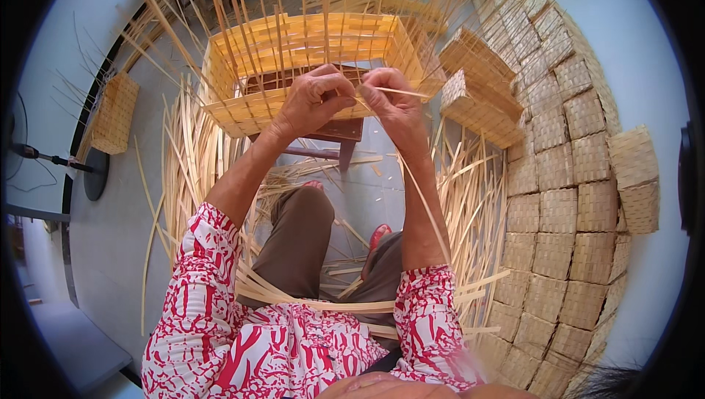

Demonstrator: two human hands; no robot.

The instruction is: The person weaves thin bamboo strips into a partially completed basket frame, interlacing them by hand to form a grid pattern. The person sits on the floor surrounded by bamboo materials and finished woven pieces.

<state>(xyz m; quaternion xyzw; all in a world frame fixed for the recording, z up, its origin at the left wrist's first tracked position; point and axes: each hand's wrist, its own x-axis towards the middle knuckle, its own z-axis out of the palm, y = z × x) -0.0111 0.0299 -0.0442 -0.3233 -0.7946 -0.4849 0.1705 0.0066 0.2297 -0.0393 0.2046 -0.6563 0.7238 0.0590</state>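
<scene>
Yellow woven basket (246,116) at 12 o'clock, its near wall partly hidden by both hands. Left hand (321,99) and right hand (396,102) nearly together at the near rim. Right pinches a pale strip (420,190) trailing toward 5 o'clock; left fingers are curled, their grip cannot be told. Brown stool (341,132) below, mostly covered. Stacked baskets (558,212) at 3 o'clock, cut off toward 5.

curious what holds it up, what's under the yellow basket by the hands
A brown stool: part of its top and a leg show. The basket hides the middle of it.
</scene>
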